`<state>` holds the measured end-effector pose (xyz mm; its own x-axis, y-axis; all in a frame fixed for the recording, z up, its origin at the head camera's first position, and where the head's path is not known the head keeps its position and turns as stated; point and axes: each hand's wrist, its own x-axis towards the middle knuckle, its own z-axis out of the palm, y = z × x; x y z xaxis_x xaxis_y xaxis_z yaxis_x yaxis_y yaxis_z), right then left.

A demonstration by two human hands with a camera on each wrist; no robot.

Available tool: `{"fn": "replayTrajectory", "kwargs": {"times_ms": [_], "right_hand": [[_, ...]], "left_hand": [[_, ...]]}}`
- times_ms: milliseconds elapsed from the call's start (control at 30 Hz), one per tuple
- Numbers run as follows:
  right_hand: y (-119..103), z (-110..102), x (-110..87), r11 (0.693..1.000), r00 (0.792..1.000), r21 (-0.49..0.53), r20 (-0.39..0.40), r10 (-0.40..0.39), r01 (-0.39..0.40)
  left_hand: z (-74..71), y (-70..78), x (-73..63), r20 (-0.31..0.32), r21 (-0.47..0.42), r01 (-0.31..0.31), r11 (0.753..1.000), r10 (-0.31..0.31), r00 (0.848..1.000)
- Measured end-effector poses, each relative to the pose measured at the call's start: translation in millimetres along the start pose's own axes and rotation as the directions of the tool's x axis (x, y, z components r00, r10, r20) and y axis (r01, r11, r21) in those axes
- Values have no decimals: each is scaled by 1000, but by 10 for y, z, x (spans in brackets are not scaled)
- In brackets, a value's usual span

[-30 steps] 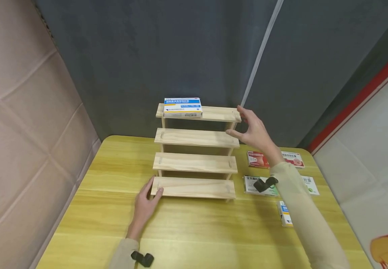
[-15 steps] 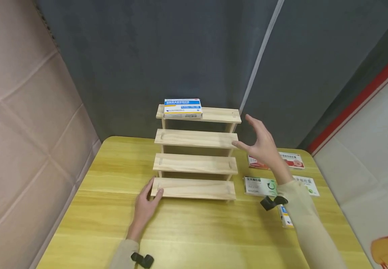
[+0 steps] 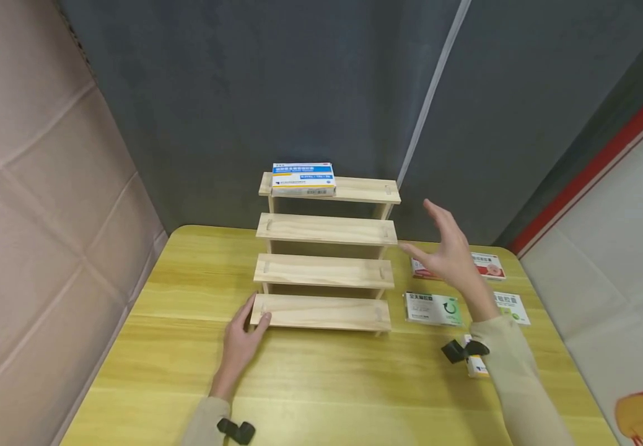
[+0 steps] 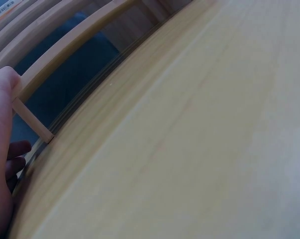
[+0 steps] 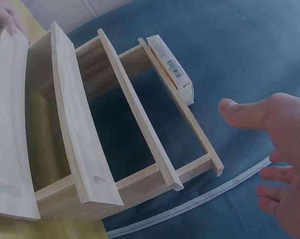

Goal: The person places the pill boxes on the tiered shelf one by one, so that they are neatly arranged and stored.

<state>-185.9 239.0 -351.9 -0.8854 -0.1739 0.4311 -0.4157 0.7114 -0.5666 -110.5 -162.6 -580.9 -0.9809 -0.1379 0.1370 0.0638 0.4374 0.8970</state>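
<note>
A stepped wooden display rack (image 3: 324,271) stands on the table. At its lower left corner my left hand (image 3: 239,342) grips the end of the lowest step, thumb on top and fingers at the side. In the left wrist view the thumb (image 4: 8,79) lies against the step's edge. To the right of the rack, my right hand (image 3: 451,257) is in the air, thumb and fingers spread apart, holding nothing. A white, blue and yellow medicine box (image 3: 303,179) lies on the left part of the top step; the right wrist view shows its barcode side.
Several more medicine boxes lie right of the rack: a green-and-white box (image 3: 432,309), another white box (image 3: 512,308), a red-and-white box (image 3: 489,266), one partly hidden red box (image 3: 423,271), and a blue-and-white box (image 3: 476,367) under the right wrist. A dark curtain (image 3: 321,93) hangs behind.
My right hand has moved away from the rack's upper right end, rightward and down, fingers still spread. The left hand, the rack and the box on top stay in place.
</note>
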Motion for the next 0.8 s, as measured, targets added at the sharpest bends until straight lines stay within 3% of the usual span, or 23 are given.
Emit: {"fn": "replayTrajectory", "kwargs": {"times_ms": [800], "right_hand": [[159, -199, -393, 991, 990, 6, 22, 136, -137]], "left_hand": [[-10, 18, 0, 2, 5, 18, 1000, -18, 1000]]}}
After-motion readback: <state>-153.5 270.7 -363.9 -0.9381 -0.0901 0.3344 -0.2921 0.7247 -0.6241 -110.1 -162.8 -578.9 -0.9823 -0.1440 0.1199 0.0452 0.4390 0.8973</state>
